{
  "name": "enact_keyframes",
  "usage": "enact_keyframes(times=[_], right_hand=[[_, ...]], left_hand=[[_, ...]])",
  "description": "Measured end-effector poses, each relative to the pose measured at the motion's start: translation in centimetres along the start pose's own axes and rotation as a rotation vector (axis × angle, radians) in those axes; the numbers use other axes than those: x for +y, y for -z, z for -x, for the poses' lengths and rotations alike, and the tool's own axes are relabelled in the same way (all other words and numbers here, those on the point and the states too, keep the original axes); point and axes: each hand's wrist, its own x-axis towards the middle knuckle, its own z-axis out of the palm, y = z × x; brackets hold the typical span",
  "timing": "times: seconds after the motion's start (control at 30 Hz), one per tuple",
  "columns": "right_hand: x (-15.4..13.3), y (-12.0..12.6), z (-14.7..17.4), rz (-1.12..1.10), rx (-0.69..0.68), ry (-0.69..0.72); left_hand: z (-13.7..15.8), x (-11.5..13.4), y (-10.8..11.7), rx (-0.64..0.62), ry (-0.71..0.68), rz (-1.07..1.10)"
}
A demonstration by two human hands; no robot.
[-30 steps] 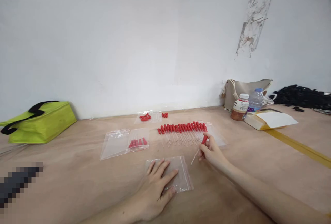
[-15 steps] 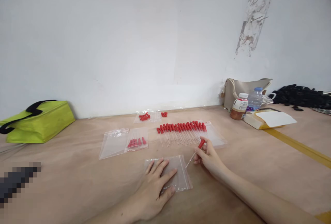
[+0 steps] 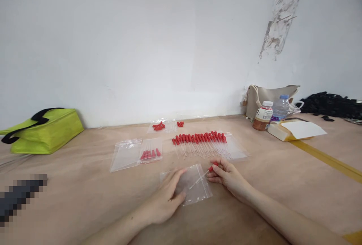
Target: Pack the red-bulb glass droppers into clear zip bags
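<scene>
My right hand pinches a dropper by its red rubber bulb. Its clear thin tube points down-left across the seal edge of a clear zip-lock bag; whether the tip is inside or above it I cannot tell. With fingers bent and thumb apart, my left hand grips the left part of that bag. Behind both hands lies a row of red-bulbed droppers, tubes toward me, partly over another clear bag. To the left, a filled bag holds several droppers beside a flat bag.
At the back are loose red bulbs on clear plastic. A lime bag stands left. On the right are a brown drink bottle, a water bottle, a beige bag, an open box and black pieces.
My right hand has moved left and slightly down, bringing the dropper's tube over the bag. My left hand has gone from lying flat with spread fingers to bent around the bag.
</scene>
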Motion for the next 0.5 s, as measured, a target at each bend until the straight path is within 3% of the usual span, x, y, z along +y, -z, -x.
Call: enact_keyframes(times=[0.27,0.5], right_hand=[[-1.0,0.8,0.6,0.276,-0.290,0.048],[0.0,-0.7,0.9,0.398,-0.295,0.129]], left_hand=[[0.3,-1.3,0.5,-0.040,-0.080,-0.150],[0.1,-0.9,0.1,-0.022,-0.079,-0.200]])
